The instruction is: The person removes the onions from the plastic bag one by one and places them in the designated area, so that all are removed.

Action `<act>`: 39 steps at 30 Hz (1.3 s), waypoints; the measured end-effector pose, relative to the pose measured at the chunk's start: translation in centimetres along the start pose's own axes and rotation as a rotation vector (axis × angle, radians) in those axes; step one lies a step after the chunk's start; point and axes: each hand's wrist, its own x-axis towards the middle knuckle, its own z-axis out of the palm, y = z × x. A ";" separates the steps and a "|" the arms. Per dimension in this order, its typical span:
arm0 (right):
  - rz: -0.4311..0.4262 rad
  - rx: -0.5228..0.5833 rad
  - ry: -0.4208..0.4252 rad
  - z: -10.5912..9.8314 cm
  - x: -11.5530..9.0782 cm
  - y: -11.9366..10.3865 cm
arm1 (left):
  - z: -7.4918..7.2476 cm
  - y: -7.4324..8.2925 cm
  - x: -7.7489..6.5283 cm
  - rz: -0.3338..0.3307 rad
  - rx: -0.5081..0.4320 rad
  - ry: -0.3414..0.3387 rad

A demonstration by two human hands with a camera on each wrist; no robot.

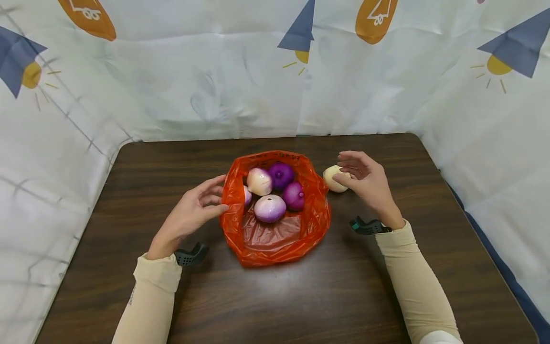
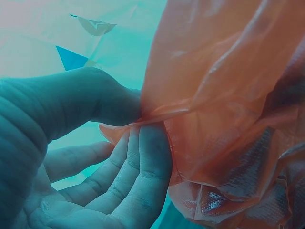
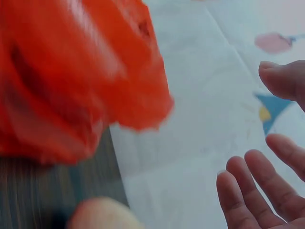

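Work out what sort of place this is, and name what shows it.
Probably a small curtained-off booth for filming tabletop work: printed sheets hang close behind and beside the table, and two dark wrist devices are in view.

Cream sleeves [image 1: 150, 301] meet dark wrist devices [image 1: 192, 255], the right one green-marked.

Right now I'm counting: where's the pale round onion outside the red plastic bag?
In the head view, the pale onion is immediately right of the bag, partly covered by the right hand.
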 end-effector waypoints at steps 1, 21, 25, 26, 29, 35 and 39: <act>-0.011 -0.002 -0.018 0.4 0.1 -0.2 | 0.0 0.0 0.0 0.000 0.001 0.000; -0.112 0.001 -0.320 9.3 0.9 -2.9 | 0.0 -0.2 -0.1 0.012 -0.024 -0.006; -0.087 -0.008 -0.346 10.6 0.9 -2.8 | 0.0 -0.1 -0.3 0.015 -0.027 -0.008; -0.080 -0.015 -0.353 10.8 0.9 -2.7 | 0.0 -0.1 -0.3 0.018 -0.030 -0.009; -0.068 -0.040 -0.369 11.3 0.9 -2.3 | 0.0 -0.1 -0.3 0.025 -0.038 -0.005; -0.067 -0.066 -0.385 11.8 0.6 -1.9 | 0.1 0.1 -0.4 0.042 -0.041 0.000; -0.067 -0.063 -0.395 12.0 0.5 -1.7 | 0.0 0.1 -0.3 0.030 -0.038 0.000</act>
